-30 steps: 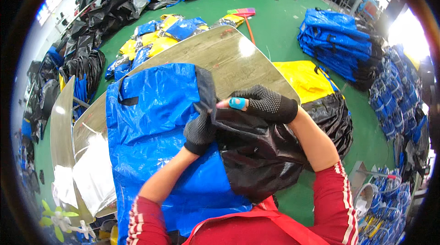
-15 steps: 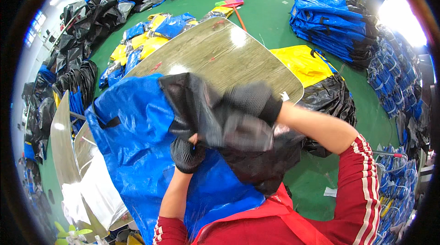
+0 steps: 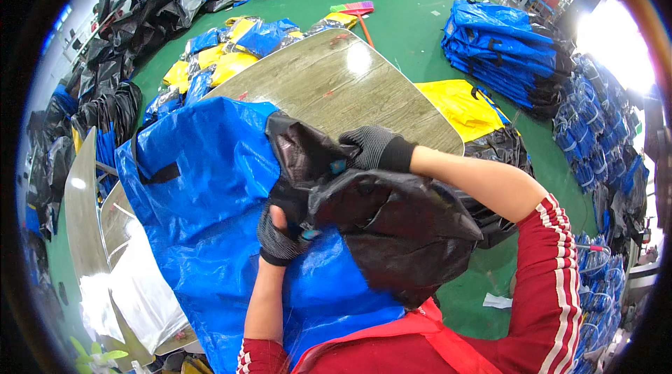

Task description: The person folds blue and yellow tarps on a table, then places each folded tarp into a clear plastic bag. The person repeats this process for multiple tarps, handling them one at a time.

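Blue-and-black tarpaulin bag [image 3: 322,262] lies from centre toward eight o'clock, over the near part of the wood-grain worktop [image 3: 336,87], its black strap [image 3: 164,174] showing at nine. Right hand [image 3: 374,149], gloved, at two o'clock from centre, has its grip closed on the bag's black section [image 3: 406,223]; left hand [image 3: 278,237], gloved, at seven, touches that section, though whether its grip is closed cannot be determined. Yellow-and-black bag [image 3: 458,107] noted at two o'clock, beyond the right hand; broom [image 3: 357,10] at twelve.

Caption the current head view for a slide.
Gloved left hand and right hand handle the black part of a blue-and-black tarp at a wooden table on a green floor.
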